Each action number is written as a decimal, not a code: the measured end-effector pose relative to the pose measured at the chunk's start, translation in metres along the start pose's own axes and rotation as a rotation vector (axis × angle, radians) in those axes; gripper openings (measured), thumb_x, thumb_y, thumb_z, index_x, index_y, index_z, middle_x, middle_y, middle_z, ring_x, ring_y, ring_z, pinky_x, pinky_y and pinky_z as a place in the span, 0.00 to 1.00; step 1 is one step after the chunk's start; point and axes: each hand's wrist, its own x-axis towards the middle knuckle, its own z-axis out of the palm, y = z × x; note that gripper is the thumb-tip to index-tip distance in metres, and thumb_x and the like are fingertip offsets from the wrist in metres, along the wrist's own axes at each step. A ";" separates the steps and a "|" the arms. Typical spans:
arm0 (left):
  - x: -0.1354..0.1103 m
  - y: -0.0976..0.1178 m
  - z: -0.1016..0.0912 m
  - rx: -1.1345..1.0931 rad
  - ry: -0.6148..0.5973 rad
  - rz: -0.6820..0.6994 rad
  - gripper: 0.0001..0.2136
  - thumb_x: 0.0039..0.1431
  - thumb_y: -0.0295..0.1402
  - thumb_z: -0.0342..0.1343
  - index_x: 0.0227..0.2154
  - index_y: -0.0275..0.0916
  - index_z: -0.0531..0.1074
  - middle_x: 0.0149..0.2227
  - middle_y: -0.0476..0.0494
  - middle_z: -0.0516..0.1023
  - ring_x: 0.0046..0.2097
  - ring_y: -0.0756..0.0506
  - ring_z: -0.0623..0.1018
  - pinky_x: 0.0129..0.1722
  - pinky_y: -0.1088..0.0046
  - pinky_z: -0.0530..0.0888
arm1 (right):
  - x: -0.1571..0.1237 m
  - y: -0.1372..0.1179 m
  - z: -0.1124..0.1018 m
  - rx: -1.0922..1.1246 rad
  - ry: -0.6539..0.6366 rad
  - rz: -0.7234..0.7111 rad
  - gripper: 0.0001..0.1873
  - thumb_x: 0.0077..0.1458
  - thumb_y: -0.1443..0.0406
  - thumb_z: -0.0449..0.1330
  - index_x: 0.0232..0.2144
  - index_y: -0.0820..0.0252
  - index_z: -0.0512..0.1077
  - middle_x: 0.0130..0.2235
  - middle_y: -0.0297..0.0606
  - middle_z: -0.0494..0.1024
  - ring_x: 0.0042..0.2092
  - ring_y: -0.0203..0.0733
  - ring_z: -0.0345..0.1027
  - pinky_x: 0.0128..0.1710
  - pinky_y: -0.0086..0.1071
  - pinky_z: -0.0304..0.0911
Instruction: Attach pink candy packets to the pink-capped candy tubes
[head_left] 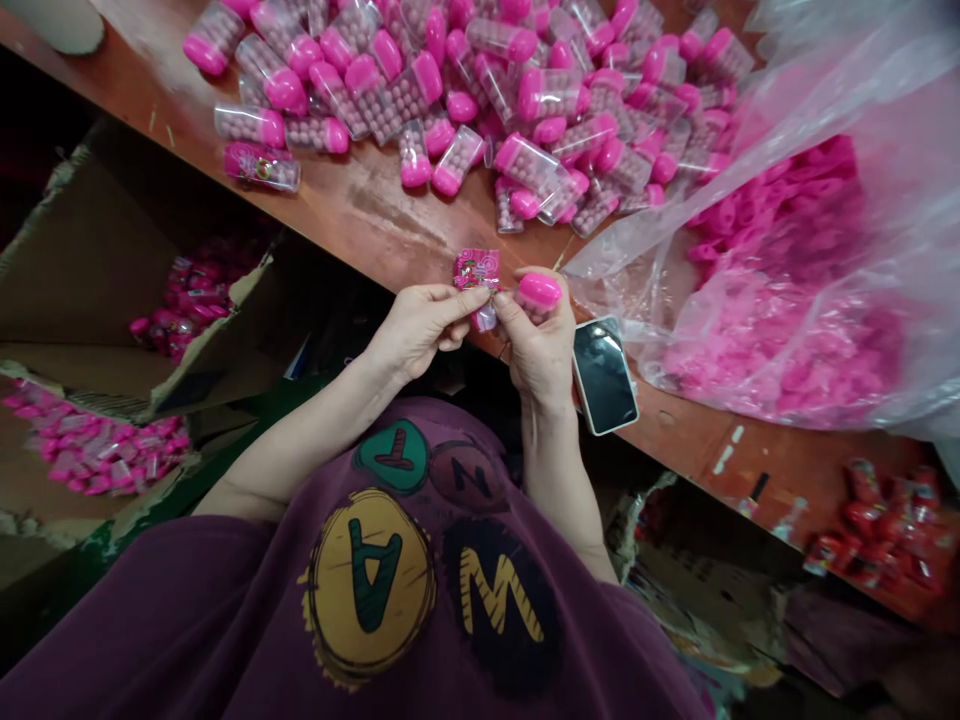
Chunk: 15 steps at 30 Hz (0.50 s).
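My left hand (424, 325) pinches a small printed pink label sleeve (478, 268) at the table's near edge. The thumb and finger of my right hand (546, 345) meet the same sleeve from the other side. That right hand also holds a clear candy bottle with a pink cap (540, 291) against its palm, its lower part hidden by the fingers. Beyond both hands lies a heap of similar pink-capped bottles (551, 95) filled with small pale pink balls. One bottle with a printed sleeve (262, 167) lies at the heap's left front.
A phone (604, 375) rests by my right wrist. Right of it, a clear plastic bag (637, 290) holds many pink pieces (795, 330). Red wrapped items (885, 530) sit at the far right. Cardboard boxes (90, 270) with pink and red packs stand at the left.
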 end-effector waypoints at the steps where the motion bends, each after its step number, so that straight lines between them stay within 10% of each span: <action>1: 0.000 0.001 -0.001 -0.005 -0.025 -0.004 0.17 0.58 0.36 0.74 0.22 0.34 0.74 0.21 0.49 0.72 0.20 0.58 0.65 0.17 0.80 0.54 | 0.000 -0.002 -0.001 -0.003 0.020 -0.035 0.25 0.55 0.50 0.74 0.47 0.49 0.69 0.37 0.29 0.73 0.34 0.33 0.69 0.33 0.29 0.71; 15: 0.002 0.012 -0.004 -0.026 0.201 0.128 0.19 0.59 0.36 0.73 0.22 0.37 0.69 0.20 0.53 0.69 0.20 0.57 0.67 0.18 0.80 0.57 | -0.012 -0.013 -0.018 0.316 -0.221 0.230 0.27 0.50 0.48 0.72 0.40 0.50 0.63 0.30 0.25 0.77 0.19 0.28 0.54 0.18 0.28 0.49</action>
